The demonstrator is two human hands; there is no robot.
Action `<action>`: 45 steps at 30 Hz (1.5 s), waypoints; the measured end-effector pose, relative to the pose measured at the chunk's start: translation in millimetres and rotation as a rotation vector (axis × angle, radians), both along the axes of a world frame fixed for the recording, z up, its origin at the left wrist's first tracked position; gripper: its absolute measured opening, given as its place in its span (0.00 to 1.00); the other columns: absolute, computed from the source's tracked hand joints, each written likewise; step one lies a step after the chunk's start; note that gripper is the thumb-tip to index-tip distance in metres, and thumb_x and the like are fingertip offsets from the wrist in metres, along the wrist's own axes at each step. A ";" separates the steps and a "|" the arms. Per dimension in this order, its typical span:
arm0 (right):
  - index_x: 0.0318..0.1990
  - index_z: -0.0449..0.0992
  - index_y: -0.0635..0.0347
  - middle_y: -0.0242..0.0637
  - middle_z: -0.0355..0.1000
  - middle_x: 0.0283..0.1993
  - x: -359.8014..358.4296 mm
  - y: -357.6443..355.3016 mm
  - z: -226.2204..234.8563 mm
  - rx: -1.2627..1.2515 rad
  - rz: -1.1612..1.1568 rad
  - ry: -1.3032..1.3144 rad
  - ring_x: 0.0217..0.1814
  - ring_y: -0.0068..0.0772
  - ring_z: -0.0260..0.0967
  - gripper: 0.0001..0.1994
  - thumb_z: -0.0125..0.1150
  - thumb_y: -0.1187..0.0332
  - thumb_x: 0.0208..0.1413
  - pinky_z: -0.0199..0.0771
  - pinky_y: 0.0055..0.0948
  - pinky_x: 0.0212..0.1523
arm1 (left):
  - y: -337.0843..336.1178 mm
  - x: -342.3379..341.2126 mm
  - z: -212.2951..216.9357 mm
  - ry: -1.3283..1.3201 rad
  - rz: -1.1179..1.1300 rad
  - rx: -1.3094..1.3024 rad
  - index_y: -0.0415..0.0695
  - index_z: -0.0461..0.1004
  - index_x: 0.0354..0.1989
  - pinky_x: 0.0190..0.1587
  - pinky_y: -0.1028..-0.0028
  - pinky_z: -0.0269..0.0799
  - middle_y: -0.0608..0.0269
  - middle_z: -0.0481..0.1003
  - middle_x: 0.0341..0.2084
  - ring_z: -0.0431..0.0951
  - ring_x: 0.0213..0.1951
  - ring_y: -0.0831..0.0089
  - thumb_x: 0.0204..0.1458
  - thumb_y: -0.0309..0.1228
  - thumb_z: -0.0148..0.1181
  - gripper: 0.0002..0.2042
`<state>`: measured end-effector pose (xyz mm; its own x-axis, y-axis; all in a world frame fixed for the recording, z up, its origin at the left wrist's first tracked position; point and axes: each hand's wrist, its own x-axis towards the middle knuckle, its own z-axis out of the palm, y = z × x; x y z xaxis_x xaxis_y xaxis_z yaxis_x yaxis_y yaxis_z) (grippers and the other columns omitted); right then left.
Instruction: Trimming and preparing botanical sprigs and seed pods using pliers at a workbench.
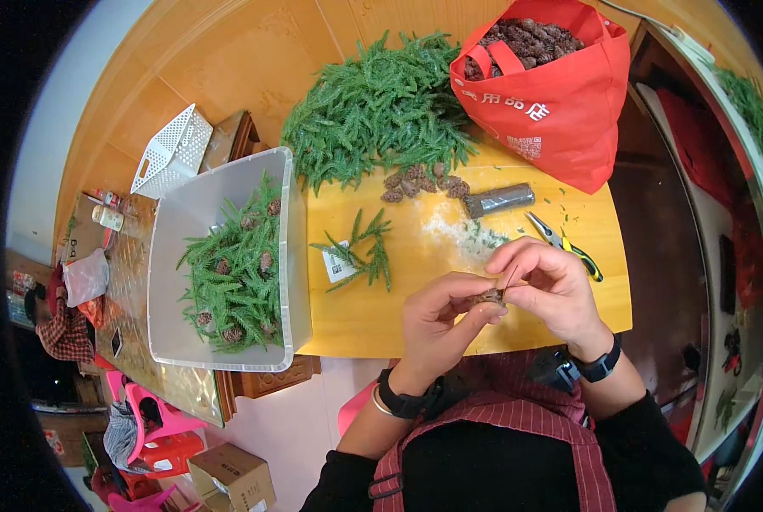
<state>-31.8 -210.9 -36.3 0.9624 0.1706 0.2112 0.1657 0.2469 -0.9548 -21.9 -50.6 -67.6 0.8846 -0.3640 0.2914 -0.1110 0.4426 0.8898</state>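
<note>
Over the front edge of the yellow table, my left hand (437, 317) pinches a small brown pine cone (489, 296), partly hidden by the fingers. My right hand (554, 282) meets it there, thumb and forefinger closed on a thin reddish wire (512, 275) at the cone. Beyond my hands, whitish crumbs (462, 232) are scattered on the tabletop. Pliers with yellow-and-black handles (562, 246) lie to the right, and a dark wrapped bundle (502, 200) lies farther back. A green artificial pine sprig (366, 256) rests over a white label (339, 264) on the left.
Loose pine cones (420, 181) lie before a large heap of green sprigs (381, 111). A red bag (560, 124) full of cones stands at the back right. On the left is a translucent bin (289, 256) holding sprigs with cones. A person (64, 331) is at far left.
</note>
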 end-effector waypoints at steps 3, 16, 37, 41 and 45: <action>0.29 0.70 0.63 0.40 0.67 0.39 0.0 1.7 -0.6 -0.071 -0.052 -0.081 0.42 0.28 0.64 0.04 0.58 0.78 0.44 0.63 0.26 0.45 | -0.7 0.3 0.1 -0.006 0.019 0.022 0.33 0.69 0.39 0.37 0.77 0.74 0.56 0.71 0.34 0.75 0.34 0.72 0.44 0.15 0.57 0.12; 0.28 0.66 0.63 0.39 0.64 0.37 -7.6 11.9 -8.9 -0.330 -0.306 -0.244 0.43 0.31 0.62 0.04 0.55 0.78 0.45 0.60 0.28 0.47 | -5.3 0.5 -2.7 -0.172 0.166 0.149 0.35 0.67 0.39 0.35 0.76 0.73 0.56 0.70 0.34 0.74 0.33 0.71 0.46 0.16 0.55 0.11; 0.42 0.67 0.62 0.45 0.65 0.45 -16.9 -72.7 -43.5 -1.356 -0.433 0.063 0.49 0.46 0.61 0.21 0.64 0.70 0.38 0.61 0.35 0.49 | -2.0 11.6 1.5 0.493 -0.248 -0.224 0.39 0.65 0.40 0.35 0.77 0.73 0.59 0.71 0.33 0.75 0.33 0.71 0.52 0.23 0.50 0.08; 0.41 0.65 0.62 0.45 0.64 0.41 -24.5 -82.3 -62.3 -1.377 -0.468 0.126 0.46 0.47 0.61 0.21 0.64 0.71 0.36 0.62 0.36 0.48 | -0.4 10.8 2.0 0.519 -0.268 -0.264 0.40 0.65 0.41 0.38 0.77 0.72 0.59 0.70 0.36 0.74 0.36 0.72 0.52 0.23 0.50 0.08; 0.38 0.66 0.64 0.45 0.63 0.39 -24.3 -87.0 -64.8 -1.367 -0.455 0.118 0.45 0.47 0.61 0.17 0.60 0.74 0.37 0.62 0.36 0.45 | 1.9 11.6 1.8 0.493 -0.251 -0.270 0.40 0.65 0.40 0.39 0.77 0.71 0.59 0.70 0.36 0.74 0.36 0.72 0.52 0.22 0.50 0.08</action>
<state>-56.2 -297.9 -101.0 0.9873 -0.1499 0.0534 -0.1153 -0.9051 -0.4092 -10.3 -48.7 -65.8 0.8356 -0.5490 -0.0191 0.4215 0.6185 0.6631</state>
